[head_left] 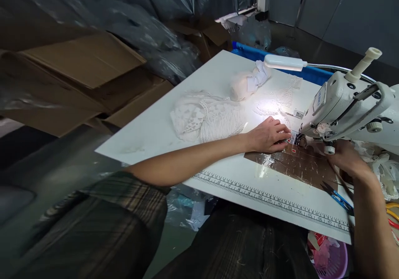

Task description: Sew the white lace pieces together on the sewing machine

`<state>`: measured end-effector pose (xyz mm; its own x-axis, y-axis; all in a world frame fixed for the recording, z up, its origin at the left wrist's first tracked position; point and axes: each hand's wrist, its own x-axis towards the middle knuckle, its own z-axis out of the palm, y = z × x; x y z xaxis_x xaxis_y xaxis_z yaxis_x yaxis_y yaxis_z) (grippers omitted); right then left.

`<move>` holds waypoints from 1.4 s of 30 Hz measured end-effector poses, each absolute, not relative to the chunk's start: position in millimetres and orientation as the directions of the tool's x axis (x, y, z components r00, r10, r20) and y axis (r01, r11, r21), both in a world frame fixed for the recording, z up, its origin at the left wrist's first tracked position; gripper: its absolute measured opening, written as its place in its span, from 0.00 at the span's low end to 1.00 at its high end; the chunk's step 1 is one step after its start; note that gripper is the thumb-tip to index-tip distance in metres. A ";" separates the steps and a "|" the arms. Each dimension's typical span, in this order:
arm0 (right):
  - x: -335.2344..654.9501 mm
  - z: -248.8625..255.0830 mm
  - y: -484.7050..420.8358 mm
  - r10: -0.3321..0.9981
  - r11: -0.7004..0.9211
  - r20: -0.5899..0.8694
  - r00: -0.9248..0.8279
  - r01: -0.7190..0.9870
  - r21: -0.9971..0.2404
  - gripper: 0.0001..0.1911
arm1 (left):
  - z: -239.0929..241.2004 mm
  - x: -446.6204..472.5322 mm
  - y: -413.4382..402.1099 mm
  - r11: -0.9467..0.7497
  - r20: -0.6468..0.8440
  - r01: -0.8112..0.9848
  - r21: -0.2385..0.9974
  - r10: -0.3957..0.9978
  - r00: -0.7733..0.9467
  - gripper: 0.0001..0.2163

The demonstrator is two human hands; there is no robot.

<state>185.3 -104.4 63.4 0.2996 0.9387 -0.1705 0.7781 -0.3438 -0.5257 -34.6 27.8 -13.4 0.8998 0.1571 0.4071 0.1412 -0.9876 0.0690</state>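
Note:
My left hand (270, 136) lies beside the needle area of the white sewing machine (326, 104), palm down, its fingers bent and closed on white lace (282, 119). More of that pale lace fabric (215, 119) is heaped on the table to the left of the hand. Under the fingers, a brown shiny plate (289, 166) covers the machine bed. My right hand (346, 156) is on the other side of the needle, partly behind the machine head and a knob. Its fingers are hidden. Blue-handled thread snips (341, 202) lie near my right wrist.
A lamp (285, 62) on a bendable neck lights the sewing area. A bundled white piece (251, 81) lies at the back. A printed ruler (274, 200) runs along the white table's front edge. Cardboard boxes (84, 62) stand left; a purple basket (335, 260) is below right.

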 end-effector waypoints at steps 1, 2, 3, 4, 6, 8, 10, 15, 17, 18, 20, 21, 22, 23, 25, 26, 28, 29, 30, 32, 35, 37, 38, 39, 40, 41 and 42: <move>191.0 69.1 -109.4 0.947 -0.318 -0.185 0.262 0.832 -0.454 0.15 | -12.3 -34.6 27.4 -0.986 0.404 0.150 0.066 0.164 0.900 0.14; 196.0 73.2 -116.3 0.961 -0.270 -0.169 0.219 0.876 -0.400 0.16 | -10.7 -34.6 27.3 -0.985 0.405 0.157 0.069 0.171 0.898 0.14; 200.0 75.5 -125.2 0.976 -0.213 -0.129 0.177 0.906 -0.365 0.18 | -8.3 -34.6 27.8 -0.983 0.411 0.165 0.076 0.181 0.894 0.14; 202.5 76.2 -135.9 0.987 -0.162 -0.077 0.144 0.926 -0.342 0.21 | -5.4 -34.4 28.9 -0.981 0.415 0.176 0.085 0.196 0.889 0.13; 203.1 72.8 -160.9 0.995 -0.100 -0.011 0.102 0.943 -0.316 0.25 | 2.4 -32.8 33.0 -0.973 0.405 0.205 0.102 0.229 0.885 0.12; 199.3 64.1 -186.9 0.998 -0.045 0.019 0.055 0.944 -0.327 0.25 | 11.3 -28.8 39.0 -0.971 0.357 0.210 0.118 0.239 0.903 0.12; 194.9 51.3 -209.1 0.999 -0.017 0.020 0.025 0.950 -0.311 0.24 | 19.6 -22.2 45.7 -0.974 0.282 0.171 0.151 0.208 0.937 0.13; 191.3 18.8 -236.5 0.983 0.025 0.183 0.006 0.986 -0.163 0.23 | 31.5 -3.6 57.8 -0.935 0.112 0.103 0.340 0.149 0.982 0.11; 190.5 12.8 -238.5 0.962 0.054 0.274 -0.011 0.987 -0.150 0.21 | 33.0 -1.5 59.1 -0.887 0.101 0.089 0.453 0.150 0.984 0.10; 189.7 11.9 -238.5 0.951 0.070 0.308 -0.017 0.984 -0.162 0.20 | 33.2 -2.1 59.1 -0.850 0.092 0.086 0.520 0.156 0.984 0.09; 187.0 12.9 -236.9 0.935 0.076 0.356 0.011 0.971 -0.229 0.18 | 32.6 -6.0 58.1 -0.754 0.045 0.102 0.649 0.172 0.984 0.09; 184.9 14.2 -235.1 0.936 0.052 0.347 0.055 0.956 -0.290 0.16 | 31.9 -8.7 57.3 -0.702 0.013 0.121 0.701 0.182 0.983 0.09; 182.2 15.5 -232.5 0.944 0.003 0.306 0.121 0.928 -0.373 0.16 | 31.0 -11.5 56.4 -0.656 -0.014 0.138 0.742 0.191 0.981 0.10; 179.0 16.5 -228.8 0.953 -0.064 0.234 0.193 0.881 -0.469 0.16 | 30.1 -14.3 55.5 -0.617 -0.032 0.149 0.773 0.197 0.980 0.11; 171.1 17.4 -217.6 0.956 -0.200 0.042 0.291 0.749 -0.632 0.17 | 28.6 -19.2 53.8 -0.560 -0.048 0.163 0.812 0.214 0.976 0.15; 166.7 17.3 -210.4 0.953 -0.237 -0.025 0.302 0.692 -0.682 0.19 | 28.2 -21.4 53.1 -0.547 -0.054 0.172 0.819 0.226 0.973 0.17; 158.1 16.9 -193.7 0.956 -0.206 0.001 0.293 0.674 -0.710 0.20 | 28.0 -25.2 51.7 -0.548 -0.062 0.198 0.813 0.255 0.965 0.19; 154.3 17.0 -185.1 0.960 -0.172 0.041 0.278 0.695 -0.698 0.20 | 28.0 -26.8 51.0 -0.556 -0.064 0.210 0.804 0.270 0.961 0.21; 151.0 17.4 -177.0 0.961 -0.141 0.083 0.265 0.721 -0.678 0.20 | 27.8 -28.2 50.2 -0.565 -0.064 0.219 0.796 0.281 0.958 0.21; 146.6 19.2 -163.4 0.964 -0.112 0.115 0.239 0.758 -0.643 0.20 | 26.3 -29.9 48.6 -0.578 -0.047 0.222 0.785 0.301 0.952 0.23; 144.6 22.0 -151.2 0.972 -0.098 0.107 0.210 0.772 -0.628 0.19 | 20.2 -29.3 46.3 -0.579 0.014 0.200 0.791 0.343 0.939 0.23; 145.4 22.5 -147.9 0.974 -0.105 0.089 0.207 0.765 -0.636 0.19 | 14.9 -27.4 45.0 -0.558 0.052 0.185 0.809 0.381 0.923 0.23; 146.2 22.3 -147.1 0.974 -0.113 0.080 0.212 0.759 -0.642 0.20 | 12.4 -26.3 44.4 -0.544 0.063 0.182 0.819 0.400 0.914 0.23; 146.9 22.0 -146.7 0.972 -0.123 0.074 0.222 0.754 -0.645 0.20 | 10.3 -25.1 43.8 -0.529 0.067 0.181 0.829 0.416 0.907 0.23; 147.6 21.8 -146.5 0.970 -0.133 0.072 0.233 0.751 -0.646 0.21 | 8.7 -23.9 43.2 -0.514 0.067 0.184 0.838 0.431 0.900 0.23; 148.2 21.8 -146.2 0.968 -0.141 0.069 0.241 0.749 -0.647 0.22 | 7.6 -22.9 42.6 -0.499 0.063 0.190 0.846 0.446 0.893 0.23; 148.5 22.1 -145.7 0.968 -0.147 0.061 0.243 0.747 -0.648 0.23 | 7.0 -21.9 41.8 -0.481 0.056 0.195 0.855 0.459 0.887 0.23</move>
